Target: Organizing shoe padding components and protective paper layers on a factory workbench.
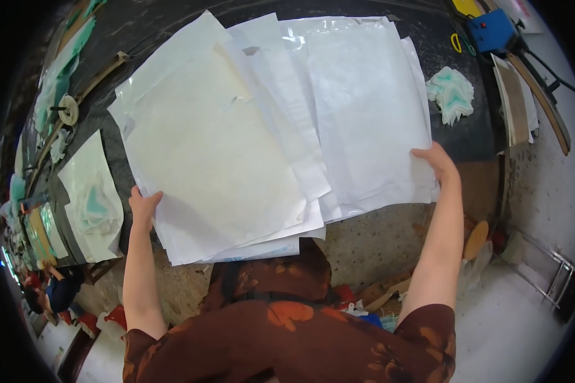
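Observation:
Large white sheets of paper, fanned out in overlapping layers, cover the middle of the dark table. A cream-tinted sheet tops the left part, and a whiter sheet with a glossy far edge tops the right part. My left hand grips the left edge near its lower corner, thumb on top and fingers mostly hidden beneath. On the opposite side, my right hand holds the right edge the same way, its thumb pressing the top sheet. The near edges of the stack overhang the table toward my lap.
A crumpled white-and-green piece lies right of the stack. Yellow-handled scissors and a blue box-shaped device stand at the far right. Left are more sheets and a tape roll. Another person works at the far left.

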{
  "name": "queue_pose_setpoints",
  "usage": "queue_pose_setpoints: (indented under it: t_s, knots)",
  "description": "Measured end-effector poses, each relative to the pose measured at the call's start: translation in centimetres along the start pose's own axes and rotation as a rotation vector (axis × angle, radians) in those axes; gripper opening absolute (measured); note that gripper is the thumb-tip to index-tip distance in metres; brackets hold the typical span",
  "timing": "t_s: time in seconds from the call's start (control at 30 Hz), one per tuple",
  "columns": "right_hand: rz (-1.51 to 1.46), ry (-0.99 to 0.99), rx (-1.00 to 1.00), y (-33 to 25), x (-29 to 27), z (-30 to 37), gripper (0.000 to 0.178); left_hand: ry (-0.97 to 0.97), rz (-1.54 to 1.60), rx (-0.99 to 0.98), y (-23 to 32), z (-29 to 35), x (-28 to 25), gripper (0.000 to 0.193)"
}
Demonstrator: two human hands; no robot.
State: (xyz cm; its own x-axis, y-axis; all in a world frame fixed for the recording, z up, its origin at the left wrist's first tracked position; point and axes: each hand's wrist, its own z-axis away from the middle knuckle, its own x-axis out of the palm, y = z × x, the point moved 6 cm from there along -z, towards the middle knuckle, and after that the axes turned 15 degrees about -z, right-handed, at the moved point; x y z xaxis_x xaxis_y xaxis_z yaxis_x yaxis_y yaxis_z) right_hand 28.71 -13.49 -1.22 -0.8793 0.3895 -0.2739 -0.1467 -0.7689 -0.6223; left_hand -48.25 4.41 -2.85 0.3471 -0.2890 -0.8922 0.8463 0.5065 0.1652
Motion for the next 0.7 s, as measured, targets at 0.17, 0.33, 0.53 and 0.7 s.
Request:
queue_pose_setpoints:
  t_s: [0.17,0.33,0.53,0.7]
  knots:
    - [-0.139,0.058,-0.357,-7.0,-1.3,7.4,0.035,-0.013,0.061,0.025,-1.3,-0.5,0.1,0.075]
    - [-0.244,0.212,-0.591,-12.2,-9.0,18.2,0.041,-0.061,0.227,0.042,-1.2,-0.4,-0.3,0.085]
    - [-0.381,0.364,-0.632,-12.6,-12.8,25.1,0.045,-0.235,0.406,-0.040,-3.3,-2.5,0.0,0.065]
    - [-0.163,0.296,-0.777,-13.3,-7.6,24.5,0.044,-0.437,0.602,-0.026,-3.7,-2.3,0.2,0.057]
